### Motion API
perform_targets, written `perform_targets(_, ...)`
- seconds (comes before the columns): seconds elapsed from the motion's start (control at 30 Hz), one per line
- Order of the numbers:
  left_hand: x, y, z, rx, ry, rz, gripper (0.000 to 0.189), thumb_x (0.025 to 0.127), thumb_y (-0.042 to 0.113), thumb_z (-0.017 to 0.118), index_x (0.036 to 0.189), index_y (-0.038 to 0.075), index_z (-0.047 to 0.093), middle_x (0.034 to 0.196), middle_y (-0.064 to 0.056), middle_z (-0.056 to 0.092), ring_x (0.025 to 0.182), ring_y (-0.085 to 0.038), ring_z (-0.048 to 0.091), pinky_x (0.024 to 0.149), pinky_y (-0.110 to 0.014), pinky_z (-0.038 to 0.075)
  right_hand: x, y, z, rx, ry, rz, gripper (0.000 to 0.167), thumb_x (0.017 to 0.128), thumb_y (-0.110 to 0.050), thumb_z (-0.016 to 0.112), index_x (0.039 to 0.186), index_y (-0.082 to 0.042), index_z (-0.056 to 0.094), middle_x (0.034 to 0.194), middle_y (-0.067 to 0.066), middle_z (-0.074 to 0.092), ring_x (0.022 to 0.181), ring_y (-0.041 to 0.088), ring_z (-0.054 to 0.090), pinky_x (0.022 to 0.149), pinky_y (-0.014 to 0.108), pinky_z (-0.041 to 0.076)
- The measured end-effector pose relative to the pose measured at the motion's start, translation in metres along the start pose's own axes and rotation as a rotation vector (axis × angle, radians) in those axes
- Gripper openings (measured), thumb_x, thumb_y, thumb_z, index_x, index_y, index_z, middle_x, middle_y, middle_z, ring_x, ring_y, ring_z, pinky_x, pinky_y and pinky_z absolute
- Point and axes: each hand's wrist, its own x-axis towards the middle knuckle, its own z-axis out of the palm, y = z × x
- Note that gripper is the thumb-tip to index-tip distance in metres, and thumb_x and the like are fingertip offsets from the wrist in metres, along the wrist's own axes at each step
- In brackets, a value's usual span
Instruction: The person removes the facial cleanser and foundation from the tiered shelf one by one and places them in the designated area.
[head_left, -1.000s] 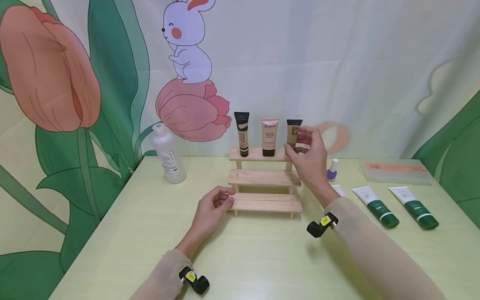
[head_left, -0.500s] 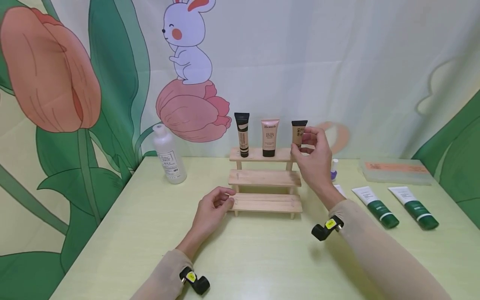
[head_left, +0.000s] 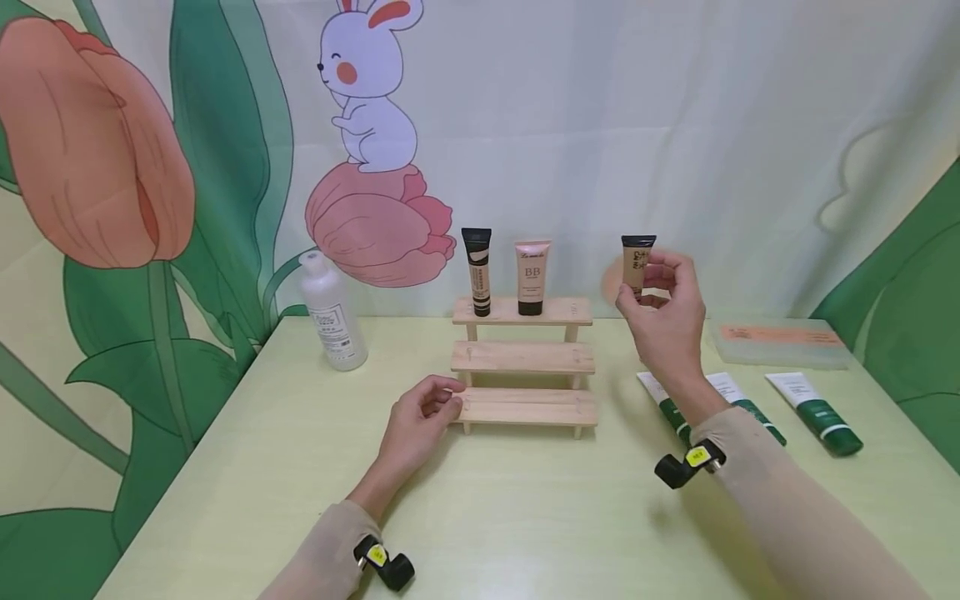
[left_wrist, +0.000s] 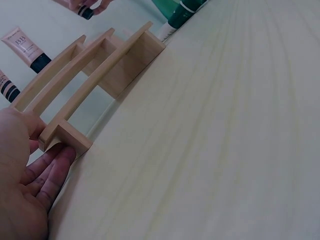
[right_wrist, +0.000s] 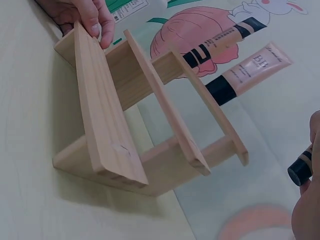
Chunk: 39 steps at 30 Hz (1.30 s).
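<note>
A three-tier wooden display stand [head_left: 522, 358] stands on the table. My left hand [head_left: 420, 423] pinches the left end of its lowest shelf, thumb above and fingers beneath, as the left wrist view shows. To the right of the stand, my right hand [head_left: 671, 321] holds a small tan cosmetic tube [head_left: 635, 265] upright in the air between thumb and fingers. The tube's black lower cap [right_wrist: 300, 172] shows in the right wrist view. On the top shelf stand a black-and-beige tube [head_left: 479, 273] at the left and a pink BB cream tube [head_left: 532, 279] near the middle.
A white bottle [head_left: 332, 317] stands at the back left. Green-and-white tubes lie at the right, one [head_left: 817, 417] farthest out and two partly behind my right arm. A flat translucent box [head_left: 780, 343] lies at the back right, before a printed curtain [head_left: 525, 125].
My right hand has carried the tan tube rightward, off the right end of the top shelf. The purple nail polish bottle is now hidden behind that hand. My left hand stays on the stand.
</note>
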Motion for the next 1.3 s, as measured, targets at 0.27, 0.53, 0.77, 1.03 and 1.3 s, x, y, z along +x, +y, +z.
perform_targets(0.27,-0.001,0.001,0.0,0.006,0.001,-0.007,0.017,0.105,0.013,0.075,0.121,0.018,0.079,0.107,-0.005,0.073,0.099,-0.02,0.067,0.086,-0.025,0.052,0.004,-0.002,-0.027,-0.047,0.066,0.06,0.05,0.1,-0.005,0.075,0.147,-0.007,0.056,0.12,-0.006,0.058,0.11,0.012,0.062,0.09,0.023,0.053)
perform_targets(0.53,0.0,0.0,-0.001,-0.007,-0.002,0.001,0.017,0.106,0.012,0.075,0.121,0.017,0.079,0.106,-0.006,0.074,0.098,-0.02,0.068,0.085,-0.024,0.053,0.002,-0.013,-0.061,-0.063,0.128,0.081,0.049,0.102,-0.008,0.074,0.147,-0.012,0.056,0.12,-0.014,0.055,0.113,0.009,0.061,0.093,0.021,0.052)
perform_targets(0.77,-0.001,0.001,0.0,-0.003,-0.003,0.003,0.016,0.106,0.012,0.074,0.121,0.017,0.079,0.106,-0.005,0.074,0.098,-0.02,0.067,0.084,-0.024,0.052,-0.002,-0.011,-0.1,-0.098,0.182,0.078,0.053,0.1,-0.006,0.074,0.149,-0.013,0.057,0.122,-0.013,0.057,0.113,0.01,0.062,0.091,0.017,0.054)
perform_targets(1.03,-0.001,0.002,0.001,0.005,-0.004,-0.004,0.017,0.106,0.012,0.074,0.121,0.017,0.079,0.106,-0.005,0.074,0.097,-0.019,0.067,0.082,-0.024,0.052,-0.016,-0.024,-0.146,-0.172,0.266,0.076,0.053,0.097,0.0,0.072,0.148,-0.008,0.058,0.12,-0.013,0.058,0.11,0.006,0.063,0.089,0.014,0.053)
perform_targets(1.3,-0.001,0.002,0.0,0.006,0.003,-0.013,0.017,0.106,0.012,0.075,0.121,0.017,0.079,0.105,-0.006,0.074,0.097,-0.019,0.068,0.083,-0.023,0.053,-0.031,-0.016,-0.184,-0.303,0.327,0.062,0.055,0.1,-0.001,0.069,0.152,-0.01,0.057,0.122,-0.022,0.054,0.11,-0.001,0.059,0.092,0.012,0.049)
